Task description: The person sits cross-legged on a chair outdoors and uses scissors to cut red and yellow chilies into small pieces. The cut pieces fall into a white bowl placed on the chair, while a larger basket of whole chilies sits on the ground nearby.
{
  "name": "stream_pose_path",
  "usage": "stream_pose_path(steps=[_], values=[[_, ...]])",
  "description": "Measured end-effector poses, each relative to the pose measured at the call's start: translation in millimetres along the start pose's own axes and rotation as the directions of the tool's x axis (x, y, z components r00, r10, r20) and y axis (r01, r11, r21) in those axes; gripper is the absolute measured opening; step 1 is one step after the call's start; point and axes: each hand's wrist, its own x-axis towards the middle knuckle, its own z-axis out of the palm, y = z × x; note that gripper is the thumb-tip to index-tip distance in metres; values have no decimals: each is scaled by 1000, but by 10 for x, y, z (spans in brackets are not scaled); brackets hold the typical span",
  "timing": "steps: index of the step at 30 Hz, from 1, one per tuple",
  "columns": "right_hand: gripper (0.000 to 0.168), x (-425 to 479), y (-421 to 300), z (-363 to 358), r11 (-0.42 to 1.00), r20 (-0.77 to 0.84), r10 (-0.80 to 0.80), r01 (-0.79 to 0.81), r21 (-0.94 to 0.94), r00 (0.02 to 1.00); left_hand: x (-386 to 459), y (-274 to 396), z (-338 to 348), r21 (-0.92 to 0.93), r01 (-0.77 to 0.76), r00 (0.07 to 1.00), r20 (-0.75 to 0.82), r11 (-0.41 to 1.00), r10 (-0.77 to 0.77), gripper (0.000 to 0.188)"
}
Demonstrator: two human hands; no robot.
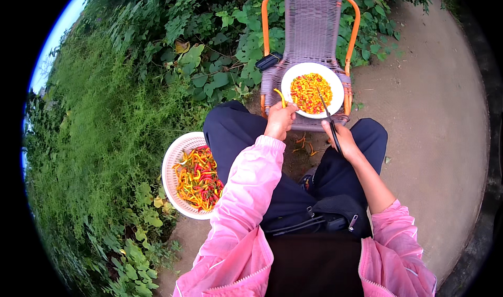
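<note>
My left hand (280, 120) grips a yellow chili pepper (280, 96), its curved end standing up beside the rim of a white bowl (337, 85). Chopped yellow, orange and red chili pieces (311, 93) lie in this bowl. In my right hand (342, 139) is a pair of scissors (331, 124) with black handles, the blades reaching over the bowl's right part. Whether the blades are apart cannot be told. Whole red, yellow and dark chilies (199, 179) fill much of a white plastic basket (171, 187) on the ground, left of my left leg.
A woven chair (312, 22) with an orange frame faces me and bears the bowl. A black object (269, 61) with a band around it rests on the chair's left side. Orange scraps (305, 143) lie beneath the chair. Leafy plants (118, 112) border the left; bare ground (424, 120) stretches right.
</note>
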Motion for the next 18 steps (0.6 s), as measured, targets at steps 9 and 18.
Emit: stream_pose_path(steps=[9, 18], values=[[60, -8, -25, -13, 999, 59, -36, 38, -28, 998, 66, -57, 81, -62, -21, 998, 51, 998, 24, 6], [65, -5, -67, -13, 988, 155, -16, 39, -150, 988, 127, -169, 63, 42, -36, 998, 44, 998, 34, 5]])
